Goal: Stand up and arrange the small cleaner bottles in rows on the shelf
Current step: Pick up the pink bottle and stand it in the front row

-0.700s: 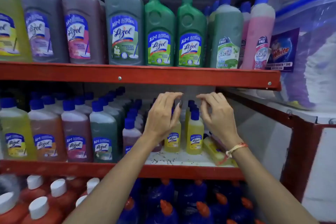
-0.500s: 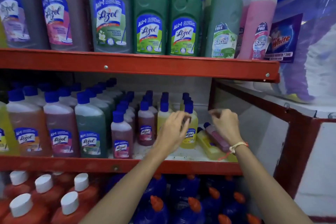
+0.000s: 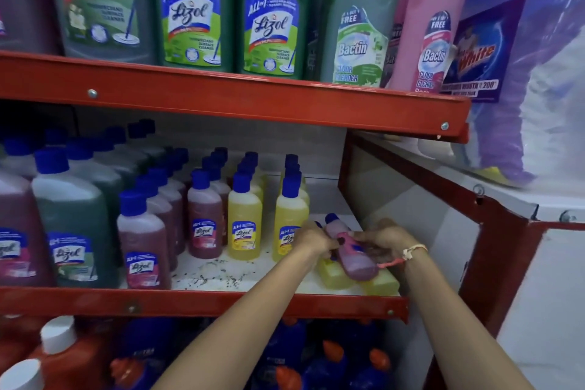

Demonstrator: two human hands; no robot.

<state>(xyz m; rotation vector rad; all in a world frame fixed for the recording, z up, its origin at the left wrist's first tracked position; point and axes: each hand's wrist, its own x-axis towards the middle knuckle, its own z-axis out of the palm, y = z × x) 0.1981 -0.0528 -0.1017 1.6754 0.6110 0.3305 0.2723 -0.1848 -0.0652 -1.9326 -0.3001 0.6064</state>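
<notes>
Low on the shelf (image 3: pixel 202 302), both hands' grip (image 3: pixel 384 242) around one tilted pink bottle (image 3: pixel 354 255).

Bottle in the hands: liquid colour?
Purple-pink bottle, blue cap; head view.

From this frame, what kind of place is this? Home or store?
Most likely a shop's cleaning-supplies aisle: red metal shelf tiers packed with many identical Lizol bottles, Bactin floor cleaner carrying a "free" offer tag, and a promotional detergent pack.

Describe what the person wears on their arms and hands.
Both forearms are bare, with no sleeves in view. The right hand has a pale thread band at the wrist with a red strand trailing from it. The left hand shows dark nail polish and nothing at the wrist.
</notes>
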